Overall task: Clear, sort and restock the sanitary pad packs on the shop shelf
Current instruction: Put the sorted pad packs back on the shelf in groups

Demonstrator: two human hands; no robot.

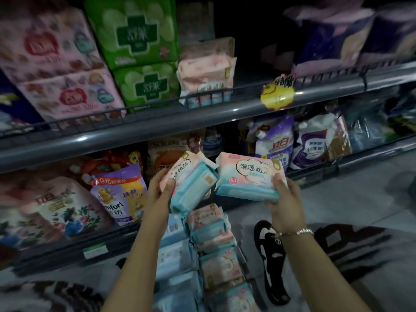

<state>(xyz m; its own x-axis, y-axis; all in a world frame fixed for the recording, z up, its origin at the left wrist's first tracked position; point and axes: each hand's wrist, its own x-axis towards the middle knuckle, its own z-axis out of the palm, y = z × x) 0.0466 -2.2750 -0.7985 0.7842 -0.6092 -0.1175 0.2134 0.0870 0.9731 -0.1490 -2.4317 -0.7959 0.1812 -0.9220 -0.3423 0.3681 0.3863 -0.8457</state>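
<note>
My left hand (161, 188) grips a pink-and-blue pad pack (191, 188), tilted on its end, in front of the lower shelf. My right hand (284, 199) holds a second pack of the same kind (247, 176) by its lower right corner, its printed face toward me. The two packs almost touch. Below them several more such packs lie in a pile on the floor (216, 244). On the upper shelf (202, 118) two same-kind packs (206, 79) stand stacked behind the wire rail, with a dark empty gap to their right.
Green packs (139, 52) and pink packs (56, 70) fill the upper shelf's left side; purple packs (333, 34) stand at the right. A yellow price tag (278, 91) hangs on the rail. Detergent pouches (119, 194) crowd the lower shelf. My black shoe (270, 255) is on the floor.
</note>
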